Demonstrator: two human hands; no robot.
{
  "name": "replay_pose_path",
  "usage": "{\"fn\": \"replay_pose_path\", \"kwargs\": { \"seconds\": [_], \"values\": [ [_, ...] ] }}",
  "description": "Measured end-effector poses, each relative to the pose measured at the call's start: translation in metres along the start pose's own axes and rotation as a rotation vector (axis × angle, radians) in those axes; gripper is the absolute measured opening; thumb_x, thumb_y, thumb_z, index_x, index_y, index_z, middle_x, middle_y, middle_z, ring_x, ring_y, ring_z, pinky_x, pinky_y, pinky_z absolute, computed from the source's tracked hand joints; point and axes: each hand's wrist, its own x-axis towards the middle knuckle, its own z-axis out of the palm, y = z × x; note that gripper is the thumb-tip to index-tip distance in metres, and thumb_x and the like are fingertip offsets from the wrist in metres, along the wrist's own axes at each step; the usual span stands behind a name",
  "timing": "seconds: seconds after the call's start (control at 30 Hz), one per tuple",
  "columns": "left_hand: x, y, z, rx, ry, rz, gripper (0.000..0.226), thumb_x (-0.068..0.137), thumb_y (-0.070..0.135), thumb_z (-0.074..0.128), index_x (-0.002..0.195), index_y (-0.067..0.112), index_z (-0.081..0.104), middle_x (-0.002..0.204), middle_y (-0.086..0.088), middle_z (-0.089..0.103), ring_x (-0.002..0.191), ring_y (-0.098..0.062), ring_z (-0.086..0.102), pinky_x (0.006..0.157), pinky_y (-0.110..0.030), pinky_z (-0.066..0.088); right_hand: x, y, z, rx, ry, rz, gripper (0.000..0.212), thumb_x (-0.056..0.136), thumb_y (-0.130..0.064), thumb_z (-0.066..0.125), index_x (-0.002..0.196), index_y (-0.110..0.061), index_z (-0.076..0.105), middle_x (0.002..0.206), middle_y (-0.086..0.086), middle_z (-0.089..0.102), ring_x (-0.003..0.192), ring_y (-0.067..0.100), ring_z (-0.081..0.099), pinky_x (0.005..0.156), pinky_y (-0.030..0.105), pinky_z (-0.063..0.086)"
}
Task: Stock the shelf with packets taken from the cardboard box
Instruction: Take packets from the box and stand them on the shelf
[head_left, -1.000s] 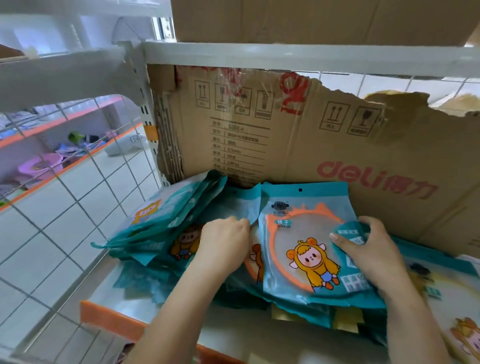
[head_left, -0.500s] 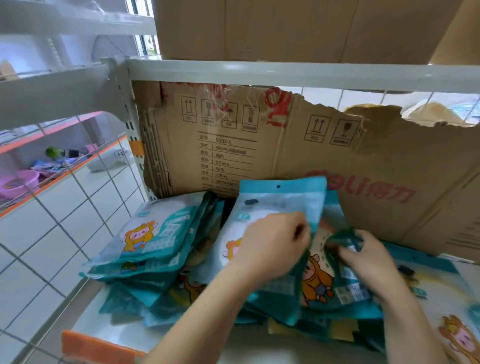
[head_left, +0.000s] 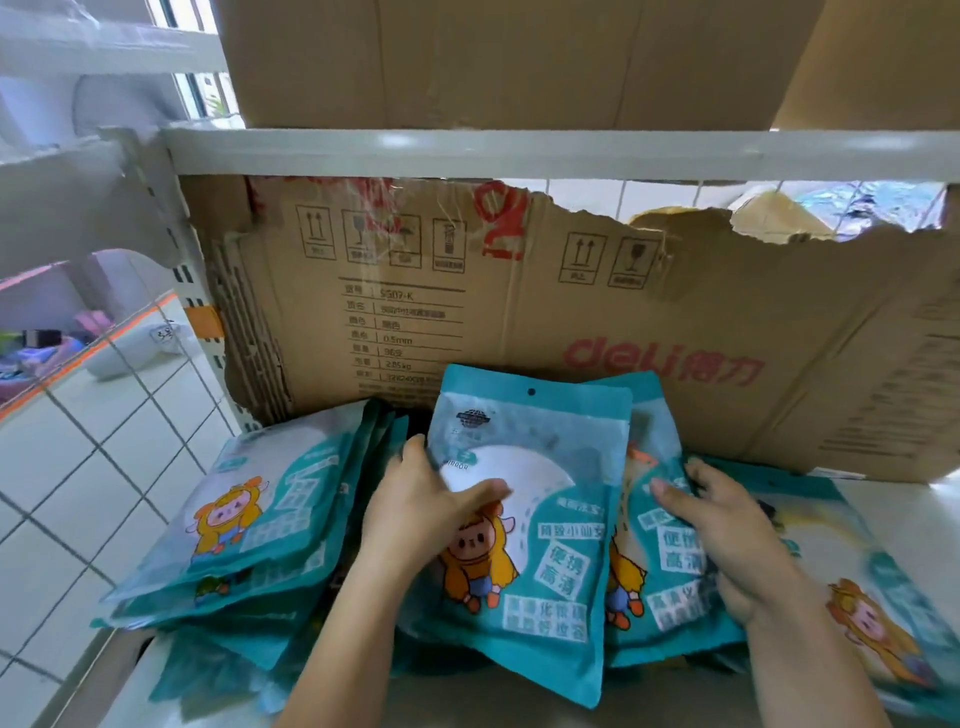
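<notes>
Your flat teal plastic packets show a cartoon child in a yellow hood and white panels; the torn brown cardboard box behind carries red lettering and black handling symbols

By the shelf's right edge a packet runs out of view; we cannot read the cardboard's small print.

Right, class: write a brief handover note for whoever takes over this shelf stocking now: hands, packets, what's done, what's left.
Left hand grips the front packet by its left edge, thumb on its face.
Right hand holds the second packet just behind.
Both are over the shelf, in front of torn cardboard.
Done: a left pile and right packets already shelved.
Left: seat these two, straighten piles; any remaining stock is out of view.
</notes>
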Motion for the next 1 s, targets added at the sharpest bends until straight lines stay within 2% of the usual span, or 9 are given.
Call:
{"fn": "replay_pose_path", "kwargs": {
  "seconds": [0.1, 0.2, 0.27, 0.37, 0.43, 0.63, 0.7, 0.87, 1.0],
  "values": [
    [-0.007, -0.007, -0.006, -0.311, 0.061, 0.019, 0.051, 0.069, 0.034, 0.080, 0.110, 0.024, 0.051, 0.093, 0.014, 0.058, 0.081, 0.000, 0.053, 0.064, -0.015, 0.039, -0.017, 0.002, -0.008, 0.162, 0.040, -0.012, 0.021, 0.084, -0.006, 0.063, 0.104, -0.006, 0.059, 0.087, 0.013, 0.072, 0.071, 0.024, 0.070, 0.060, 0.034, 0.059],
    [-0.014, -0.017, -0.009, -0.459, 0.091, 0.026, 0.042, 0.074, 0.025, 0.077, 0.111, 0.025, 0.056, 0.092, 0.009, 0.060, 0.088, -0.011, 0.058, 0.074, -0.025, 0.041, -0.036, 0.005, -0.020, 0.257, -0.016, 0.001, 0.076, 0.040, -0.029, 0.094, 0.104, -0.002, 0.061, 0.088, 0.018, 0.072, 0.069, 0.027, 0.070, 0.054, 0.031, 0.057],
    [-0.017, -0.022, -0.006, -0.533, 0.094, 0.010, 0.040, 0.074, 0.025, 0.077, 0.110, 0.021, 0.060, 0.097, 0.004, 0.065, 0.093, -0.017, 0.060, 0.081, -0.032, 0.044, -0.049, 0.007, -0.026, 0.291, -0.004, 0.035, 0.091, 0.021, -0.030, 0.097, 0.100, -0.001, 0.063, 0.088, 0.021, 0.071, 0.068, 0.030, 0.070, 0.053, 0.032, 0.056],
    [-0.026, -0.024, -0.002, -0.643, 0.073, 0.002, 0.025, 0.076, 0.024, 0.075, 0.099, 0.018, 0.066, 0.092, -0.001, 0.071, 0.089, -0.023, 0.066, 0.079, -0.041, 0.053, -0.067, 0.005, -0.037, 0.332, 0.054, 0.009, 0.069, 0.043, -0.014, 0.087, 0.104, 0.005, 0.060, 0.089, 0.023, 0.070, 0.068, 0.030, 0.069, 0.055, 0.034, 0.058],
    [-0.035, -0.020, -0.002, -0.686, 0.044, 0.030, 0.014, 0.078, 0.018, 0.073, 0.089, 0.016, 0.065, 0.084, -0.003, 0.071, 0.082, -0.023, 0.066, 0.067, -0.035, 0.051, -0.079, 0.005, -0.048, 0.363, 0.118, -0.041, 0.059, 0.049, -0.012, 0.080, 0.102, 0.005, 0.059, 0.081, 0.018, 0.072, 0.063, 0.026, 0.069, 0.054, 0.031, 0.058],
    [-0.062, 0.013, 0.010, -0.719, -0.044, 0.234, 0.015, 0.080, 0.012, 0.068, 0.088, 0.015, 0.056, 0.081, -0.002, 0.070, 0.068, -0.013, 0.069, 0.050, -0.023, 0.052, -0.114, 0.006, -0.090, 0.425, 0.273, -0.192, 0.045, 0.054, -0.016, 0.070, 0.097, -0.009, 0.061, 0.076, 0.003, 0.073, 0.064, 0.015, 0.069, 0.053, 0.027, 0.057],
    [-0.071, 0.029, 0.023, -0.769, -0.058, 0.254, 0.016, 0.081, 0.009, 0.066, 0.087, 0.016, 0.054, 0.075, 0.000, 0.070, 0.062, -0.007, 0.068, 0.046, -0.019, 0.051, -0.125, 0.012, -0.109, 0.441, 0.331, -0.225, 0.051, 0.047, -0.022, 0.072, 0.096, -0.012, 0.061, 0.079, 0.001, 0.073, 0.067, 0.015, 0.069, 0.056, 0.027, 0.057],
    [-0.100, 0.071, 0.072, -0.841, -0.095, 0.290, 0.021, 0.079, 0.011, 0.069, 0.080, 0.025, 0.054, 0.072, 0.004, 0.069, 0.069, -0.017, 0.064, 0.060, -0.035, 0.053, -0.155, 0.028, -0.171, 0.502, 0.426, -0.284, 0.022, 0.076, -0.004, 0.057, 0.096, -0.012, 0.061, 0.078, -0.001, 0.072, 0.067, 0.014, 0.069, 0.058, 0.029, 0.058],
    [-0.140, 0.110, 0.118, -0.879, -0.120, 0.321, 0.020, 0.080, 0.012, 0.069, 0.080, 0.026, 0.054, 0.080, 0.000, 0.066, 0.074, -0.021, 0.061, 0.065, -0.037, 0.050, -0.182, 0.035, -0.232, 0.495, 0.494, -0.315, 0.024, 0.089, 0.006, 0.045, 0.093, -0.012, 0.060, 0.075, -0.002, 0.071, 0.064, 0.013, 0.068, 0.058, 0.027, 0.058]
  ]
}}
